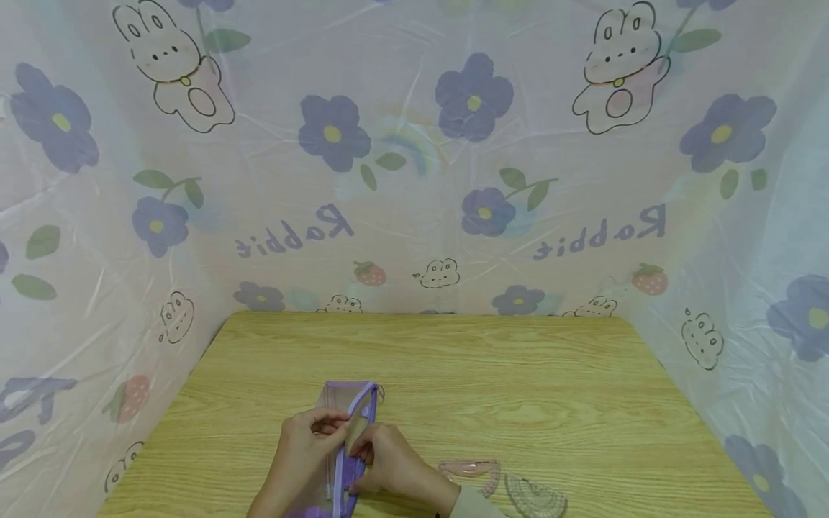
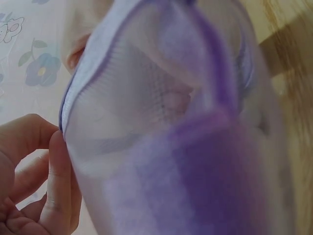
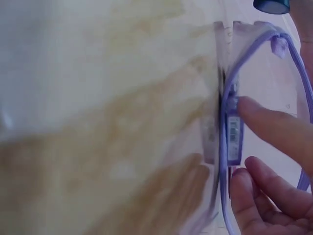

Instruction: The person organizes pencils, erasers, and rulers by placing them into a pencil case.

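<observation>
A see-through pencil case (image 1: 328, 460) with purple trim lies on the table with its zip edge spread apart. My left hand (image 1: 307, 435) pinches the pale zip edge between thumb and fingers, as also shows in the left wrist view. My right hand (image 1: 388, 460) is at the mouth of the case, fingers curled. In the right wrist view its fingertips (image 3: 248, 105) are at a slim purple item (image 3: 234, 139) with a barcode label, which stands along the zip edge. Broad purple material (image 2: 186, 181) fills the lower part of the left wrist view, blurred.
A pinkish clear protractor (image 1: 495, 475) and a clear half-round protractor (image 1: 536, 496) lie right of the right forearm. The wood-grain table (image 1: 518, 388) is bounded by hanging sheets (image 1: 401, 180) with rabbits and flowers at the back and both sides.
</observation>
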The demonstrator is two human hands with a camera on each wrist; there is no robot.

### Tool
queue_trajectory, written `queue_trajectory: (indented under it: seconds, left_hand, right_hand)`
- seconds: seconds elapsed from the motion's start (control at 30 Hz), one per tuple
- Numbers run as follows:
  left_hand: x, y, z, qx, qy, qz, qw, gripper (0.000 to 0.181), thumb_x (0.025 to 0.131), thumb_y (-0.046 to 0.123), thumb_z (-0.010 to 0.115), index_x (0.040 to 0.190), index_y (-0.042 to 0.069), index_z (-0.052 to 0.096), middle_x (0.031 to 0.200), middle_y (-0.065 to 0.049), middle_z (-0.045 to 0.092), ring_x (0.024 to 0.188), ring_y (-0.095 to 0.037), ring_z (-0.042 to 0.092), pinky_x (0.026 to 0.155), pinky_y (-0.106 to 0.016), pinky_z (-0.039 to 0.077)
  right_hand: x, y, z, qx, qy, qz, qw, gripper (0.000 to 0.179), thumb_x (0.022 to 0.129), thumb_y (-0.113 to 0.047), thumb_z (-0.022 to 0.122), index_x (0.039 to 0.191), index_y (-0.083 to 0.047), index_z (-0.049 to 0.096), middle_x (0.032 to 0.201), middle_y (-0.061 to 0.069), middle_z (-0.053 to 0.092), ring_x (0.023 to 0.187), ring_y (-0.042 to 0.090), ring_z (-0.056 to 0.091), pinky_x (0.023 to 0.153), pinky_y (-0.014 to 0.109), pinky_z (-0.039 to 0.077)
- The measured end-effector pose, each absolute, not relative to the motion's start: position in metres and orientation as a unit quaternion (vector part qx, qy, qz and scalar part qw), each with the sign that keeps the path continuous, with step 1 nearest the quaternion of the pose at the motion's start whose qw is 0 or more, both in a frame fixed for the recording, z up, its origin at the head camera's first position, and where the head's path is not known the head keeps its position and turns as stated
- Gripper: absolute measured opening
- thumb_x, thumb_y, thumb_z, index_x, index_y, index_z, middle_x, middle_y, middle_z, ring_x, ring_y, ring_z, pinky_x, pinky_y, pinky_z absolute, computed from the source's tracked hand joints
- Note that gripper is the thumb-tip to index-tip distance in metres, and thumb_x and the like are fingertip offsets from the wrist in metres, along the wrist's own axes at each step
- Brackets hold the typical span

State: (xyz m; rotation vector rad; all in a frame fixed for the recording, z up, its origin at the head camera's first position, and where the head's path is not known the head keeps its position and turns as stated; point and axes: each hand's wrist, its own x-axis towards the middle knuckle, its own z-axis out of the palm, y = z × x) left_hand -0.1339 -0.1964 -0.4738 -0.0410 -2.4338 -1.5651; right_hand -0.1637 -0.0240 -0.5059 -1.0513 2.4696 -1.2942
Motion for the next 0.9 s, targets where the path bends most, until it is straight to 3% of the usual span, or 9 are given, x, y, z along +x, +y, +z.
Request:
queue_trajectory:
  seconds: [0.3,0.9]
  left_hand:
    - [-0.134,-0.196,-0.473,-0.013,-0.832,-0.541,0.126,0.011,0.080,-0.009,0.077,0.087,-0.001,0.075,0.078,-0.003,0.071,0.066,-0.010,0.065,0.062,-0.022,0.057]
    - [-0.134,-0.194,-0.474,-0.017,-0.834,-0.537,0.124,0.012,0.079,-0.010,0.077,0.087,-0.001,0.075,0.077,-0.001,0.070,0.066,-0.010,0.065,0.061,-0.022,0.057]
  right_hand:
    - [-0.166,-0.017,-0.502,-0.335,0.825,-0.447,0.087,0.037,0.061,-0.008,0.096,0.088,-0.004,0.070,0.083,-0.010,0.059,0.073,0.000,0.055,0.065,0.014,0.050]
    - [-0.170,0.009,-0.493,-0.290,0.805,-0.503,0.121,0.035,0.065,-0.002,0.093,0.092,0.001,0.070,0.086,0.000,0.064,0.074,0.007,0.060,0.067,0.017,0.054]
